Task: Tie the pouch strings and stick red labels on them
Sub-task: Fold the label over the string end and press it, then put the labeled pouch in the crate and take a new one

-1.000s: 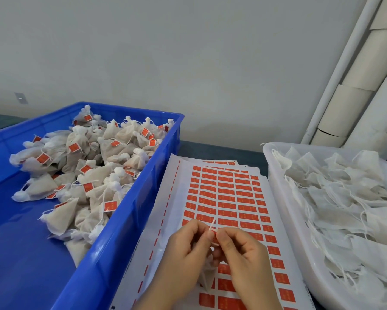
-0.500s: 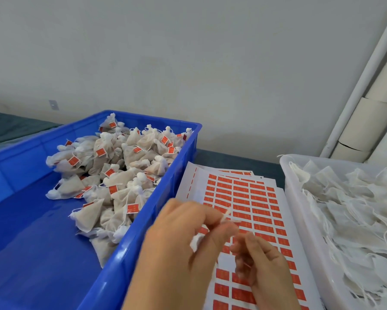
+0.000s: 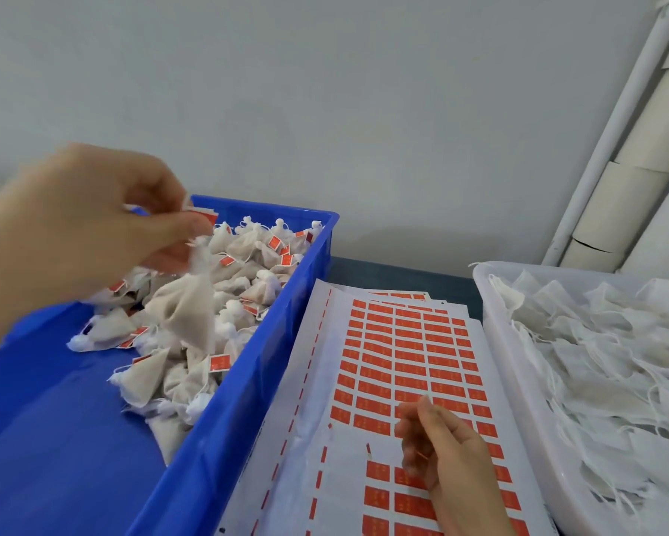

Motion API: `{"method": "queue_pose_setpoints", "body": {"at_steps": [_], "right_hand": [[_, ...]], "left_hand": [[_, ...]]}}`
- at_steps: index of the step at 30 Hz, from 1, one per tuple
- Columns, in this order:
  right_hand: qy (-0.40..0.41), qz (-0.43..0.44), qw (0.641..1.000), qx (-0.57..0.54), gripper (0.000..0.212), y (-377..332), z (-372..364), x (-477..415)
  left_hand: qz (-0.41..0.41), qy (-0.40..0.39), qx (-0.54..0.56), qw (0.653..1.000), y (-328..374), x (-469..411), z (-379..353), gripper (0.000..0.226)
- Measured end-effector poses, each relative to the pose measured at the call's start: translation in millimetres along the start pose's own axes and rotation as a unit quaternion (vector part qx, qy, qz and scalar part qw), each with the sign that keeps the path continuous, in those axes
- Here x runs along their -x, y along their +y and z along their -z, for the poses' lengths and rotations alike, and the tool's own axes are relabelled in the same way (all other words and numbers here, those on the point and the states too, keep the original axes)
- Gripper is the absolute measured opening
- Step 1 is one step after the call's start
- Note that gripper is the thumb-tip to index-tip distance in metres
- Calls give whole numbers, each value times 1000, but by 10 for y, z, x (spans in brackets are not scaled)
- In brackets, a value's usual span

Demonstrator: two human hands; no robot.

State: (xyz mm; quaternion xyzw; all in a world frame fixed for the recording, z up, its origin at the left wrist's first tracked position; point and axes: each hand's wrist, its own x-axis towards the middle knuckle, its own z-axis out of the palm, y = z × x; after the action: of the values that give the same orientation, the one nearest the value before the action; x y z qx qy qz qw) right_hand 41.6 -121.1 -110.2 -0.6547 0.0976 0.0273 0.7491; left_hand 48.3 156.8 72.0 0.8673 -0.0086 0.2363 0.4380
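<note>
My left hand (image 3: 81,226) is raised over the blue crate (image 3: 247,381) and pinches the string of a tied white pouch (image 3: 187,307), which hangs below my fingers with a red label (image 3: 205,215) at its top. A heap of tied, labelled pouches (image 3: 243,272) fills the crate's far right side. My right hand (image 3: 437,446) hovers with loosely curled fingers over the sheet of red labels (image 3: 398,353) and holds nothing. The white tub (image 3: 518,365) on the right holds several untied pouches (image 3: 603,342).
More label sheets lie under the top one between the crate and the tub. A grey wall stands close behind. A white pipe (image 3: 611,129) and cardboard tubes (image 3: 634,187) lean in the right corner.
My left hand has lifted the labelled pouch away from the sheet and carried it left over the blue crate. My right hand has let go and stayed over the sheet.
</note>
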Motion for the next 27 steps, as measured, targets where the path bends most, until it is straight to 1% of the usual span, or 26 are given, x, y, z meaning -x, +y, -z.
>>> {"method": "queue_pose_setpoints", "body": {"at_steps": [3, 4, 6, 10, 13, 15, 17, 18, 22, 24, 27], "right_hand": [[5, -1, 1000, -2, 24, 37, 14, -42], [8, -7, 1000, 1, 25, 23, 11, -33], [10, -13, 1000, 4, 27, 31, 13, -49], [10, -20, 1000, 8, 29, 44, 9, -54], [8, -25, 1000, 9, 29, 55, 14, -62], [6, -28, 1000, 11, 29, 58, 19, -77], [8, -28, 999, 13, 28, 52, 16, -79], [9, -26, 999, 16, 28, 50, 12, -75], [9, -23, 999, 19, 28, 52, -3, -54], [11, -24, 1000, 16, 28, 50, -7, -48], [17, -29, 999, 6, 27, 60, 6, -64]], "left_hand": [[71, -49, -14, 996, -174, -213, -61, 16], [92, -53, -23, 994, -245, -263, -134, 18], [106, -54, -20, 993, -388, -329, -309, 23], [163, -51, 45, 984, -624, -473, -630, 16], [183, -74, 27, 980, -790, -473, -875, 18], [158, -84, -43, 983, -879, -462, -996, 21], [116, -91, -138, 979, -888, -458, -1079, 21], [100, -92, -166, 977, -869, -453, -1113, 20], [50, -89, -228, 968, -789, -451, -1220, 12], [32, -126, -264, 956, -728, -467, -1219, 10], [29, -226, -346, 910, -546, -509, -1160, 17]]}}
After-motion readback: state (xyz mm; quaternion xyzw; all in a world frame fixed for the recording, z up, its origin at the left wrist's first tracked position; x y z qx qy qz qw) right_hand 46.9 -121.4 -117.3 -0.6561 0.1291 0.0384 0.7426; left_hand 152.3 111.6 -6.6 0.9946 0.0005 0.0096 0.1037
